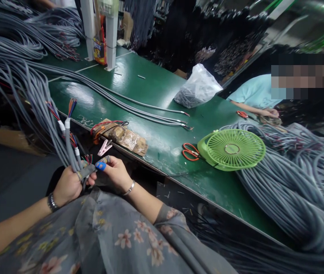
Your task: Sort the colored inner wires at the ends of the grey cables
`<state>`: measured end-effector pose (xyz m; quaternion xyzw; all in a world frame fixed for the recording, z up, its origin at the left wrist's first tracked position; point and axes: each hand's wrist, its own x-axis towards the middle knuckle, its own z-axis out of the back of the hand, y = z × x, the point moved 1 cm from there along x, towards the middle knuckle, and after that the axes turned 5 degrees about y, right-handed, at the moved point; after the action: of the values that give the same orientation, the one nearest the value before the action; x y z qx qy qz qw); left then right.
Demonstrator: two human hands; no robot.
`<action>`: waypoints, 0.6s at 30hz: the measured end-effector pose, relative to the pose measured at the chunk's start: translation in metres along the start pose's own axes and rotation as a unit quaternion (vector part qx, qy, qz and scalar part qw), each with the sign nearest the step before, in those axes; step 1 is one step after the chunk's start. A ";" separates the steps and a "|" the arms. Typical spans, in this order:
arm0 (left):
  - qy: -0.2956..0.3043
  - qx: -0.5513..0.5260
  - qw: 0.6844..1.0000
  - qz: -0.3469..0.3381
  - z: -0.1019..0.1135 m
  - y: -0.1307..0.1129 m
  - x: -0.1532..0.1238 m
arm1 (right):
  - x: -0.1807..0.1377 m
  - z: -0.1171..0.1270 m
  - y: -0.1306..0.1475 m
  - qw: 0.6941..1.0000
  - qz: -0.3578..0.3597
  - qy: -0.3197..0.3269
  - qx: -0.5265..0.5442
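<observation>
My left hand (69, 185) is closed around several grey cables (69, 150) near their ends, in front of my lap. Above the fist, white bands sit on some cables, and thin coloured wires (72, 106) fan out from them. A grey wrap covers the left thumb. My right hand (116, 173) is just right of the left, its thumb and forefinger pinched together; what lies between them is too small to make out. A blue cover is on the right thumb. A pink clip (104, 147) is at the table edge, just above the hands.
On the green table (158, 140) lie a taped block (127, 139), red-handled scissors (190, 152), a green fan (232, 149) and a plastic bag (197, 88). Large grey cable bundles (296, 201) fill the right; more hang at left. A person (254, 93) sits opposite. White posts (110, 38) stand behind.
</observation>
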<state>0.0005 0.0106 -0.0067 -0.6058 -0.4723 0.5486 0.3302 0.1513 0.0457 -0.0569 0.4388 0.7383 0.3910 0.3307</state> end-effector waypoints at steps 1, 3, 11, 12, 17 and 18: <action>0.002 0.002 1.000 0.002 0.000 0.000 0.000 | 0.001 -0.001 0.002 1.000 0.001 0.011 -0.011; 0.010 0.007 1.000 0.004 0.000 0.001 -0.001 | 0.003 -0.002 0.006 0.999 0.006 0.030 -0.028; 0.010 0.026 1.000 0.008 0.002 0.008 0.002 | 0.005 -0.007 -0.001 0.998 0.020 -0.014 -0.054; 0.009 0.026 1.000 0.004 0.003 0.009 0.002 | 0.004 -0.007 -0.003 0.998 0.018 -0.024 -0.052; 0.010 0.016 1.000 0.004 0.005 0.004 0.000 | 0.004 0.004 -0.007 0.998 0.010 -0.055 0.007; 0.013 0.014 1.000 0.002 0.006 0.001 0.000 | 0.006 0.008 -0.006 0.998 0.000 -0.060 0.028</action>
<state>-0.0053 0.0089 -0.0090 -0.6092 -0.4587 0.5479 0.3438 0.1528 0.0514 -0.0665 0.4711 0.7278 0.3430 0.3616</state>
